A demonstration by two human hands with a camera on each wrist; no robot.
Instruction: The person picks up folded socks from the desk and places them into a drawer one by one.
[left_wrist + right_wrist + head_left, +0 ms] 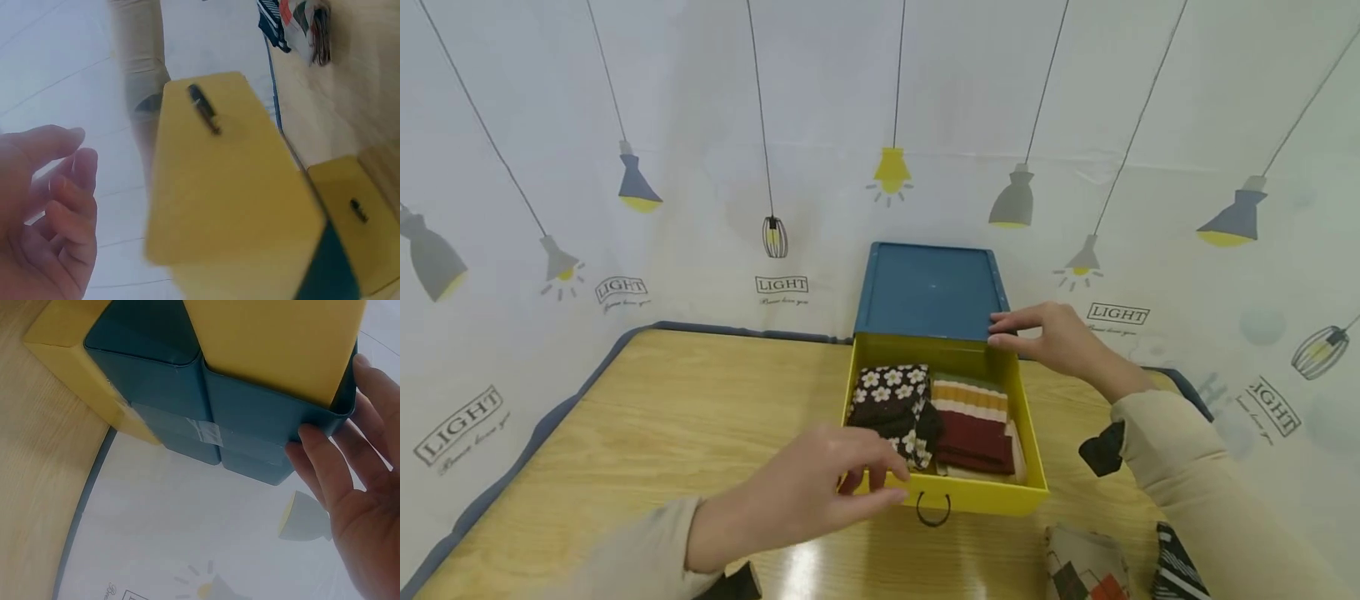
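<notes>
A yellow box (996,498) stands on the table with its blue lid (932,292) raised at the back. Inside lie folded black socks with white flowers (892,386) and folded socks striped maroon, cream and mustard (970,425). My right hand (1048,337) is at the lid's right edge. In the right wrist view, its fingers (322,459) bend round a blue-green corner. My left hand (805,479) hovers before the box's front left corner, fingers loosely curled, holding nothing. The left wrist view also shows that hand (50,206) apart from the yellow front.
Folded argyle socks (1086,567) and black-and-white striped socks (1176,562) lie at the table's front right, partly cut off. A small dark handle (933,510) hangs on the box front. Behind the table (722,408) is a sheet (700,167) printed with lamps.
</notes>
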